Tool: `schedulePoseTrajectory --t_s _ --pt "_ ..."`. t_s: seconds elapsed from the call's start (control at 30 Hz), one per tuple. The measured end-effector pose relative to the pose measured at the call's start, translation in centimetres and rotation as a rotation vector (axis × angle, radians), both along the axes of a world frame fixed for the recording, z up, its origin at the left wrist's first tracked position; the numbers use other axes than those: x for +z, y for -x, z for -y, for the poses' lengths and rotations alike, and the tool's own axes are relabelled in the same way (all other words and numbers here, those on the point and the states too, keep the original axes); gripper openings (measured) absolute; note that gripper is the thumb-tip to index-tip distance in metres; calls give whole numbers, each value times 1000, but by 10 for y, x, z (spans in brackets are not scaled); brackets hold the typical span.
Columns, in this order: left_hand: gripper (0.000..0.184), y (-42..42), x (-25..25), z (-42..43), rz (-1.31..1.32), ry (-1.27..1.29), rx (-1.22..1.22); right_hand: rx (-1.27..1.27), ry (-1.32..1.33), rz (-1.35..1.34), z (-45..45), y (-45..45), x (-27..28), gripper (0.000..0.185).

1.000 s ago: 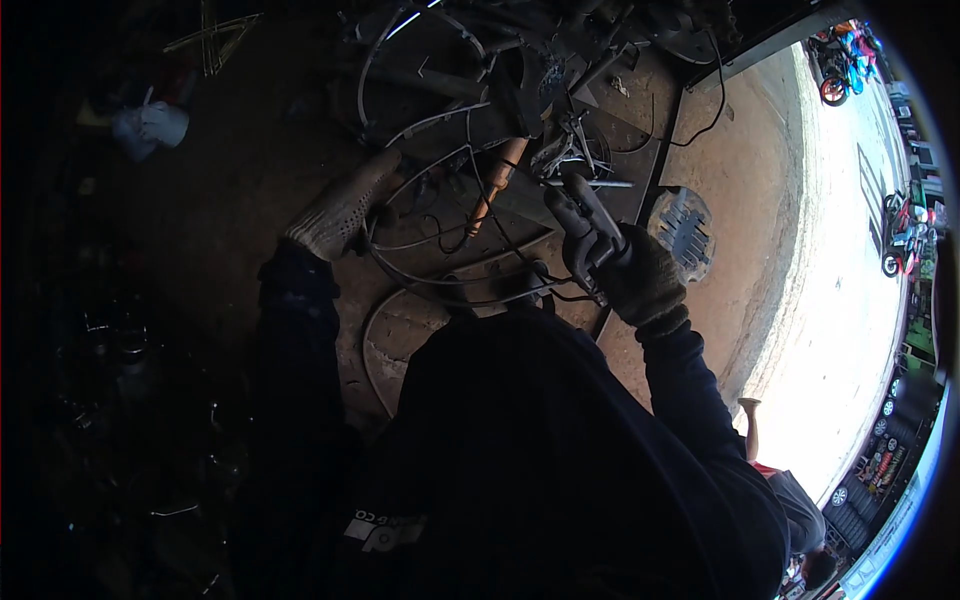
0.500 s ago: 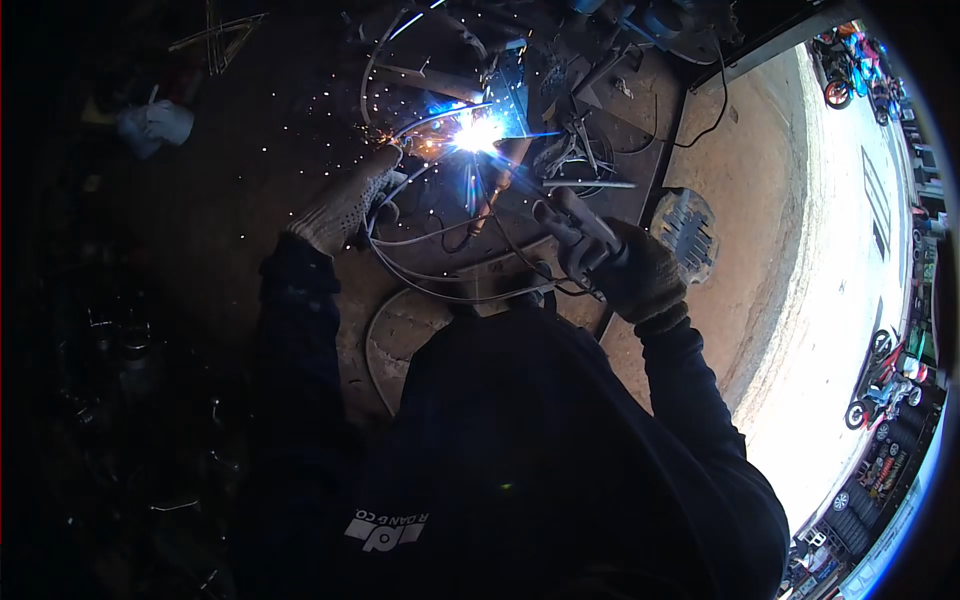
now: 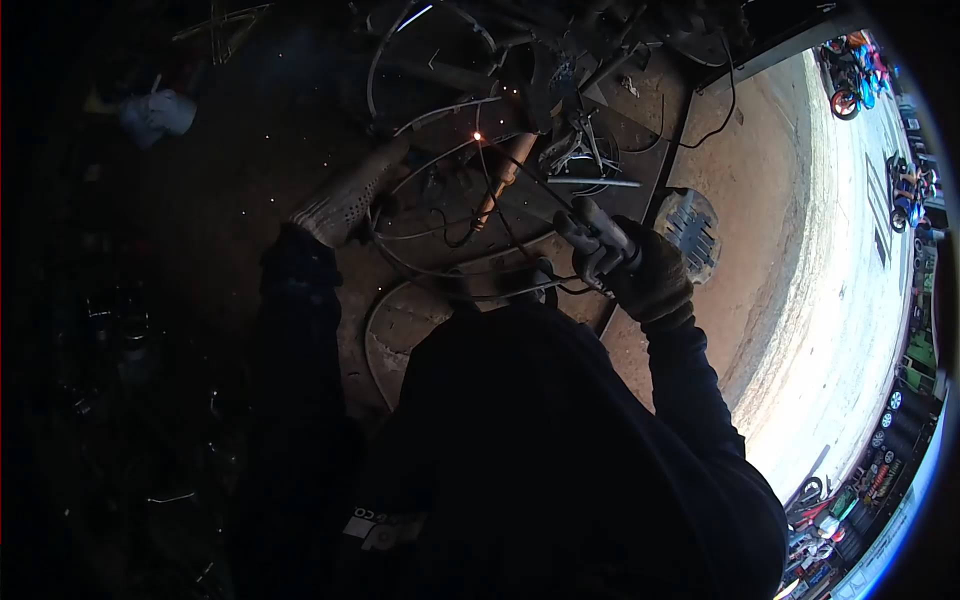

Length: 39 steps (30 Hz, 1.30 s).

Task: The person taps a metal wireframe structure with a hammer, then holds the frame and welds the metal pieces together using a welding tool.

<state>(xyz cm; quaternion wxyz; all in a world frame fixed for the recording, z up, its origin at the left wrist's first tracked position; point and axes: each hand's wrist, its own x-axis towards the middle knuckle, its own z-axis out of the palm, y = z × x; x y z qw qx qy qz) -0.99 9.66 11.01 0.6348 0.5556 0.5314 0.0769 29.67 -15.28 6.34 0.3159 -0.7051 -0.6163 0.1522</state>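
1 gloved right grip (image 3: 652, 277) curls closed round the electrode holder (image 3: 600, 243).

Dark clothing (image 3: 560, 440), work gloves, one pale printed mark.
From my end I see long navy-black sleeves (image 3: 690, 375), creased along the arms. The left hand (image 3: 352, 203) wears a greyish-brown glove patterned with small dots; the right hand (image 3: 655, 278) a darker, dingy one with a snug cuff (image 3: 668, 312). A whitish logo (image 3: 376, 529) with lettering shows dimly on the cloth.
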Motion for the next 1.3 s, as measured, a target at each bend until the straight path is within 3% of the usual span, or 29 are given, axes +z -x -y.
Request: schedulePoseTrajectory --t_s 0.8,0.87,0.93,1.0,1.13,1.2,1.3 --pt "76 -1 8 -2 -130 -20 -28 -5 66 83 -6 2 2 53" --pt "77 4 -12 -15 -62 27 -136 95 -64 281 -4 -8 -23 52" --pt "80 6 -7 -19 -33 83 -237 118 -99 317 -9 -3 -17 51" --pt "76 4 -19 -15 -44 69 -39 -2 64 170 -10 2 -7 51" --pt "74 -1 -9 -11 24 -85 1 15 80 120 -11 0 -5 51" --pt "71 -2 11 -11 -181 -15 -92 4 81 125 -11 0 -7 51" --pt "73 -6 12 -7 -129 -88 -50 6 40 165 -10 0 -5 52"
